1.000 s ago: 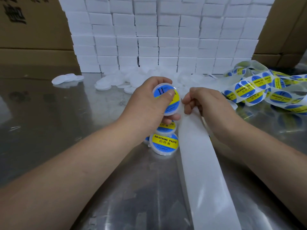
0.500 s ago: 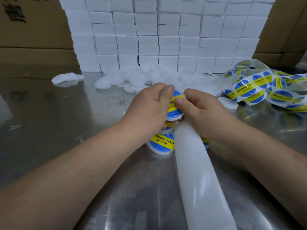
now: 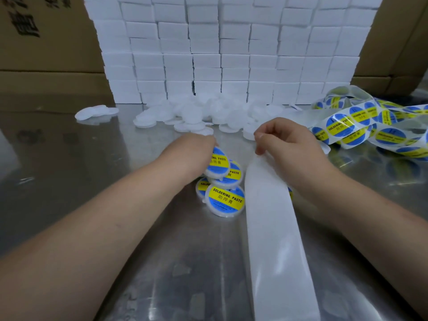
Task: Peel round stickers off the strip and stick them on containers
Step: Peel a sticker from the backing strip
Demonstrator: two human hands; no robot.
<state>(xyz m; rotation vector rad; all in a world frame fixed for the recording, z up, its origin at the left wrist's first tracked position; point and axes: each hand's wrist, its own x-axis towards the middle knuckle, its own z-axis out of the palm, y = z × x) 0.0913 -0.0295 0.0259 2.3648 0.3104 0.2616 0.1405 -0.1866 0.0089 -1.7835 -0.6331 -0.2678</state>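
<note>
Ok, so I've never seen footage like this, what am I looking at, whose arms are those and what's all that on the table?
No machine here: a camera worn on a person's head looks down at their own bare arms. The right hand pinches the end of a bare white strip. The left hand is on the top labelled container of a small pile; its fingers are hidden. On the metal table lie plain white discs and a sticker strip, before stacked white boxes.

Head camera, one wide-angle view: close above shiny steel table [image 3: 69, 181], facing forward and down toward its far edge.
</note>
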